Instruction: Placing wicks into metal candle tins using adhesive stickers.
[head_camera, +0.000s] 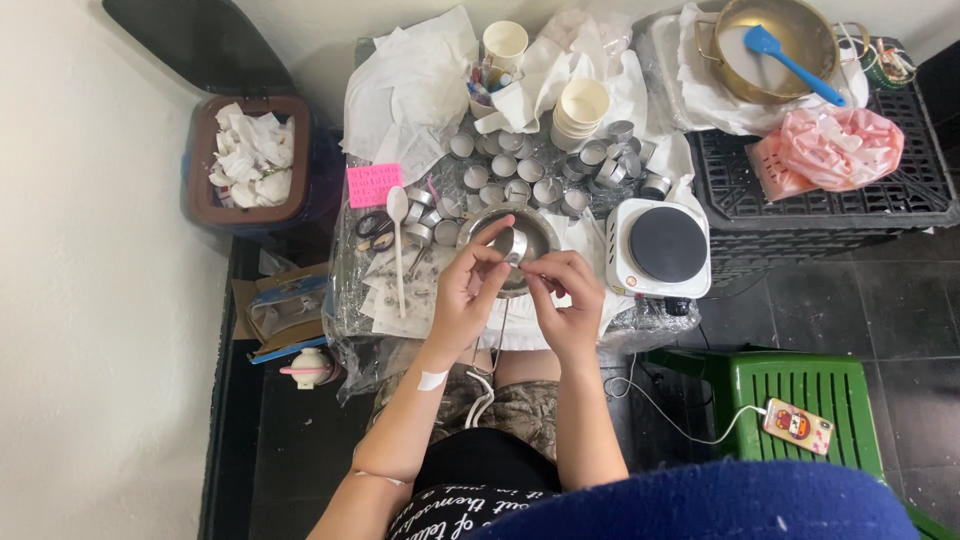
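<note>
Left hand (468, 285) pinches a small metal cup (512, 243) over a steel bowl (540, 232); right hand (566, 290) pinches its rim. The cup looks light, thin and easily dented, best gripped by its sides.

A makeshift home craft corner: beyond the hands, a plastic-covered bench (350, 300) is crowded with small metal cups (520, 165) and paper cups (580, 105); an electric hotplate (662, 245) sits just right of them, a crate-mounted pot (775, 45) farther right, a bin (250, 160) to the left.
</note>
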